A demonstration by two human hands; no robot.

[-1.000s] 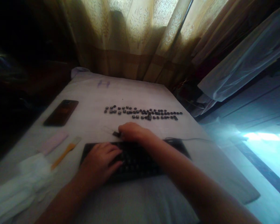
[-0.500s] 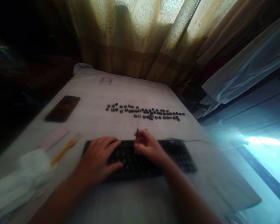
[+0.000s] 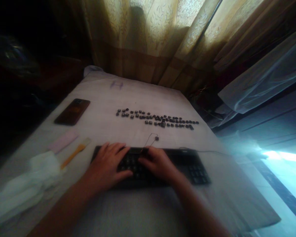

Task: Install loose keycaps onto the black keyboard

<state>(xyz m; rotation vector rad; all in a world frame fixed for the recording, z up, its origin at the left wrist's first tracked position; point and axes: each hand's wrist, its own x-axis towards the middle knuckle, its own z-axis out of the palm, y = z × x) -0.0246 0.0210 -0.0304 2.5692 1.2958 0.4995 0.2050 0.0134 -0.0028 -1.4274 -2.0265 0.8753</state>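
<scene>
A black keyboard lies across the near part of the table. My left hand rests over its left end, fingers laid flat and thumb apart. My right hand is closed around a wire keycap puller above the middle of the keyboard. The puller's thin wire loops point away from me, past the keyboard's back edge. At their tip sits a single dark keycap; whether the wire still grips it I cannot tell. Farther back, several loose black keycaps lie in uneven rows on the white cloth.
On the left are a dark phone, a pink block, a brush with an orange handle and a crumpled white cloth. A cable runs right from the keyboard. Curtains hang behind the table.
My right hand has lowered slightly onto the keyboard, and the puller has turned so its wire loops show. A keycap now shows at its tip. The view has shifted a little.
</scene>
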